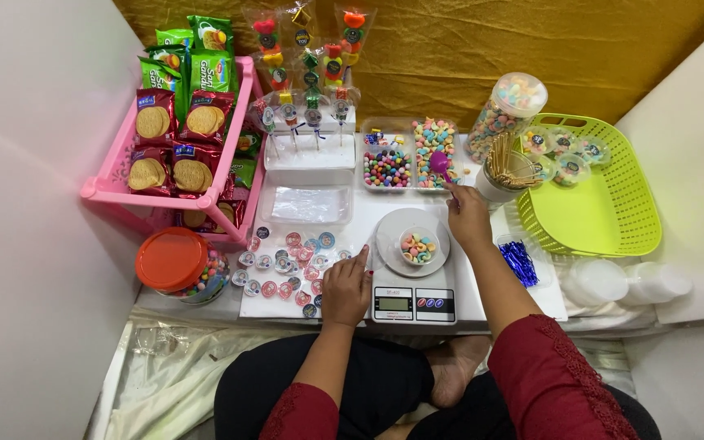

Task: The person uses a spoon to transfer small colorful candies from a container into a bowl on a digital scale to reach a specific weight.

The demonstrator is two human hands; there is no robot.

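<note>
My right hand (pixel 468 217) holds a small purple scoop (pixel 440 164) with its bowl over a clear tray of pastel ring candies (pixel 435 138). My left hand (pixel 346 287) rests with fingers curled on a white sheet of round stickers (pixel 287 265), its forefinger pointing toward a white kitchen scale (pixel 411 281). On the scale's round plate stands a small clear cup (pixel 418 246) holding a few pastel candies. A second tray of colourful ball candies (pixel 386 165) lies to the left of the ring candies.
A pink rack (pixel 113 186) with biscuit packets stands at the left, an orange-lidded candy jar (pixel 181 265) in front of it. Candy skewers (pixel 311 73) stand in a white block. A tall candy jar (pixel 503 114), a cup of wooden sticks (pixel 505 171), a green basket (pixel 605 220) and white lids (pixel 625 283) lie right.
</note>
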